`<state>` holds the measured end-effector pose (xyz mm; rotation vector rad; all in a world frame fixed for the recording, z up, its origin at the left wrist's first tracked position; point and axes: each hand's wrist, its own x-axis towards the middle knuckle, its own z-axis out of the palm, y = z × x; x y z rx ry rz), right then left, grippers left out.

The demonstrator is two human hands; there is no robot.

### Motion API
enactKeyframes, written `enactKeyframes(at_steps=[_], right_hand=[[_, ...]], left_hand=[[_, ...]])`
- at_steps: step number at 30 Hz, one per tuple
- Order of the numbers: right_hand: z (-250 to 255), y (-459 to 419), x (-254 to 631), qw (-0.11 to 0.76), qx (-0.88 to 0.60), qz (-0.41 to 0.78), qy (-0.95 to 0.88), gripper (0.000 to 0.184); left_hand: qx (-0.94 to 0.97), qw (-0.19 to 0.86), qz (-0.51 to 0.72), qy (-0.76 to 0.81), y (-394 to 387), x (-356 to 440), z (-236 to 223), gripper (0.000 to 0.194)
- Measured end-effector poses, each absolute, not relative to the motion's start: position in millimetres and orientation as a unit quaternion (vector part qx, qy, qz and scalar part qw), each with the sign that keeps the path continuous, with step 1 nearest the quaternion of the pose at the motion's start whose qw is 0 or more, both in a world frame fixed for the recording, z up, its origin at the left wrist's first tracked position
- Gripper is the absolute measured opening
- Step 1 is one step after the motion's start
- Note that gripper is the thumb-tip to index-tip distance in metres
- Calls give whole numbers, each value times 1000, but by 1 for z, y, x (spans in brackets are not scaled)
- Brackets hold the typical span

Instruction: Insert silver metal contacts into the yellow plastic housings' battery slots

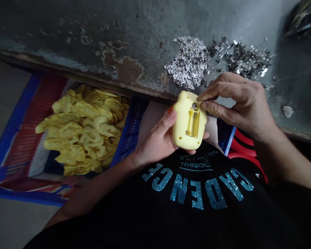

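Note:
My left hand [159, 138] grips a pale yellow plastic shell [188, 121] from below, thumb on its left side, its open battery slot facing up. My right hand [235, 102] is above it, thumb and forefinger pinched on a tiny silvery metal piece [194, 105] at the top of the slot. Both hands are just in front of the worn grey table's edge [134, 88], over my lap.
A heap of small shiny metal contacts [194, 62] lies on the table behind my hands, a darker pile [246, 58] to its right. At left a blue crate [129, 135] holds several yellow plastic shells [83, 128]. A red stool [245, 147] shows at right.

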<state>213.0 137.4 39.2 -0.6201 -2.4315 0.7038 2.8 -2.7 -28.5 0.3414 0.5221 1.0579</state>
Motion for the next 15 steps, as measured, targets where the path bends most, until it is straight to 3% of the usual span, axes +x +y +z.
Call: enactKeyframes(at_steps=[6, 10, 15], right_hand=[[57, 140, 210, 178, -273, 259, -909, 13], [41, 152, 224, 215, -298, 245, -897, 10], [-7, 163, 259, 233, -411, 131, -871, 15]], left_hand=[[191, 774, 523, 301, -4, 6, -20, 73], [220, 737, 519, 372, 14, 4, -8, 78], [269, 657, 538, 454, 47, 12, -3, 71]])
